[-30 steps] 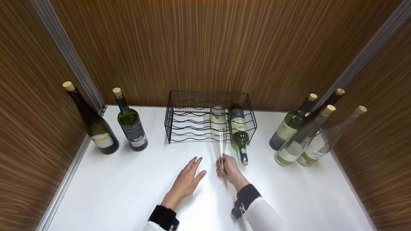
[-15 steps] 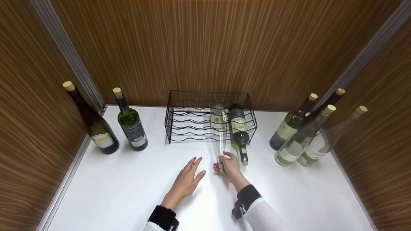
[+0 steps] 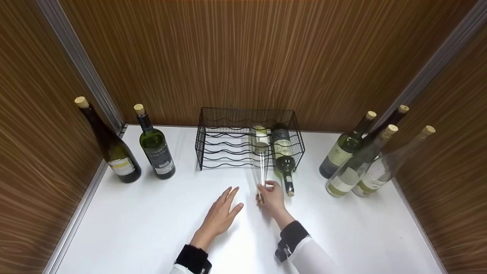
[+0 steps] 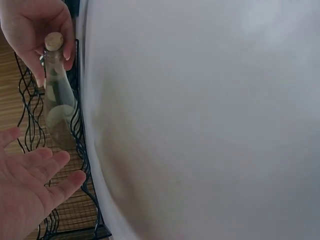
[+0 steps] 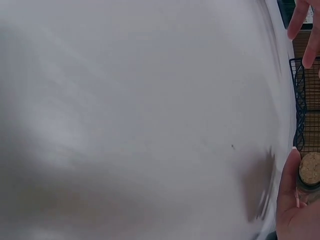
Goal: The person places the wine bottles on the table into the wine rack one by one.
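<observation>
A clear glass wine bottle (image 3: 260,163) lies in the black wire wine rack (image 3: 224,166), its base toward the back and its corked neck toward me. My right hand (image 3: 273,196) holds that neck between thumb and fingers. In the left wrist view the fingers sit on both sides of the neck, just below the cork (image 4: 54,41). To the right, a dark green wine bottle (image 3: 283,152) lies in the rack, neck forward. My left hand (image 3: 220,215) hovers over the table left of the clear bottle, fingers spread, touching nothing.
Two corked bottles stand at the left, a tall brown one (image 3: 114,152) and a green one (image 3: 156,154). Several corked bottles, including a green one (image 3: 344,148) and a clear one (image 3: 376,173), stand close together at the right. Wood-patterned panels (image 3: 243,57) enclose the white table (image 3: 152,228).
The clear bottle has turned about its length in the rack: a different part of its label now faces up. My right fingers have shifted on its neck. My left hand has barely moved.
</observation>
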Demonstrator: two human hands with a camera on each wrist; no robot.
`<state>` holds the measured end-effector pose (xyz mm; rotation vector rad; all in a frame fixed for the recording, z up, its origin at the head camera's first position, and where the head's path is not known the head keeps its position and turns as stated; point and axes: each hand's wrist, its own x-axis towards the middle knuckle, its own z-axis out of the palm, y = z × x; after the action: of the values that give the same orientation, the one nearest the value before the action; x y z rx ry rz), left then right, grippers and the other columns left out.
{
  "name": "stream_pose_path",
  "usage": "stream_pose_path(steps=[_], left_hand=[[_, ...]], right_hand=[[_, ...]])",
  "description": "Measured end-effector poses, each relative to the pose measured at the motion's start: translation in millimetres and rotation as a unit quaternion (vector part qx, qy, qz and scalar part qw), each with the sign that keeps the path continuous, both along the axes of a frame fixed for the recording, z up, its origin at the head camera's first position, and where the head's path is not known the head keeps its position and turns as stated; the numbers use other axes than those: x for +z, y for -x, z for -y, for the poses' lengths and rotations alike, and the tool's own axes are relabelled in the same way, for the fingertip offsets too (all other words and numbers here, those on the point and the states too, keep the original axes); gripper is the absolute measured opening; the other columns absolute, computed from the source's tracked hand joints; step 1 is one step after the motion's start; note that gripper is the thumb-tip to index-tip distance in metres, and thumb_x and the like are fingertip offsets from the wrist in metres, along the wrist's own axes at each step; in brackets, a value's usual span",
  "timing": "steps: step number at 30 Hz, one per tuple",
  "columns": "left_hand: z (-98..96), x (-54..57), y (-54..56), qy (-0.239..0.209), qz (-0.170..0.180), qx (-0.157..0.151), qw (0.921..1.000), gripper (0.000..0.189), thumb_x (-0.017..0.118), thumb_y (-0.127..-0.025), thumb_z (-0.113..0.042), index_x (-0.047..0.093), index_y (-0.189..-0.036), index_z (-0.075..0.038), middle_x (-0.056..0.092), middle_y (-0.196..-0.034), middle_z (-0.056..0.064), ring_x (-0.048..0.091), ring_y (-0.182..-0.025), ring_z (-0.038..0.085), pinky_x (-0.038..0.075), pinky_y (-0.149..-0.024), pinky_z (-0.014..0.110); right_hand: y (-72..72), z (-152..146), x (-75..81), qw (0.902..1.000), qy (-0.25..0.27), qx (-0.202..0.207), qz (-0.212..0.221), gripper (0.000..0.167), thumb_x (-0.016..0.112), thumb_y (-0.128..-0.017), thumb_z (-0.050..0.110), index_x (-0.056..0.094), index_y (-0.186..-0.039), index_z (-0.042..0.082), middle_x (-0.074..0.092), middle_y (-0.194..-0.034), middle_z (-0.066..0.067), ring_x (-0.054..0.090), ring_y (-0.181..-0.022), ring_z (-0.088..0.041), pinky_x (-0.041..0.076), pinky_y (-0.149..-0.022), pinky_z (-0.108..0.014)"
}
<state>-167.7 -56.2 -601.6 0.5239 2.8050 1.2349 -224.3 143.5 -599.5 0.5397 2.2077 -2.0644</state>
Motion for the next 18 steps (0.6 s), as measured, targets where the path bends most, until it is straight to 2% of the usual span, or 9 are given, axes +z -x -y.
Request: stream_pose_path(steps=[3,7,12,18], left_hand=[[-0.4,-0.8,-0.1,0.002,0.003,-0.001,1.0000,0.066,0.035,-0.102,-0.057,0.030,-0.155,-0.019,0.029,-0.155,0.020,0.036,-0.135,0.044,0.031,-0.107,0.061],[-0.3,-2.0,-0.2,0.004,-0.003,-0.001,1.0000,0.064,0.036,-0.103,-0.054,0.030,-0.155,-0.018,0.030,-0.155,0.021,0.036,-0.135,0.044,0.031,-0.107,0.061],[-0.8,-2.2,-0.6,0.005,-0.004,0.000,1.0000,0.064,0.036,-0.103,-0.054,0.031,-0.155,-0.017,0.030,-0.154,0.021,0.036,-0.136,0.043,0.031,-0.107,0.061],[-1.2,-2.2,-1.1,0.008,0.001,0.002,1.0000,0.067,0.033,-0.101,-0.058,0.031,-0.155,-0.018,0.030,-0.155,0.020,0.036,-0.136,0.043,0.031,-0.107,0.061]], right_hand=[[-1.0,-2.5,1.4,0.9997,0.018,0.014,0.001,0.042,0.060,-0.095,0.006,0.046,-0.133,-0.007,0.059,-0.100,-0.023,0.066,-0.073,-0.028,0.058,-0.059,-0.034],[-2.7,-6.0,3.1,0.9993,0.023,0.027,-0.008,0.047,0.055,-0.090,-0.002,0.045,-0.136,-0.009,0.060,-0.100,-0.024,0.065,-0.068,-0.024,0.054,-0.052,-0.026],[-3.7,-7.0,3.4,0.9993,-0.021,0.024,-0.022,0.049,0.062,-0.086,-0.005,0.050,-0.133,-0.009,0.061,-0.093,-0.017,0.058,-0.061,-0.015,0.050,-0.050,-0.022],[-3.0,-5.3,2.7,0.9984,-0.047,0.014,-0.028,0.050,0.071,-0.083,-0.005,0.052,-0.129,-0.007,0.058,-0.090,-0.016,0.059,-0.062,-0.016,0.053,-0.051,-0.025]])
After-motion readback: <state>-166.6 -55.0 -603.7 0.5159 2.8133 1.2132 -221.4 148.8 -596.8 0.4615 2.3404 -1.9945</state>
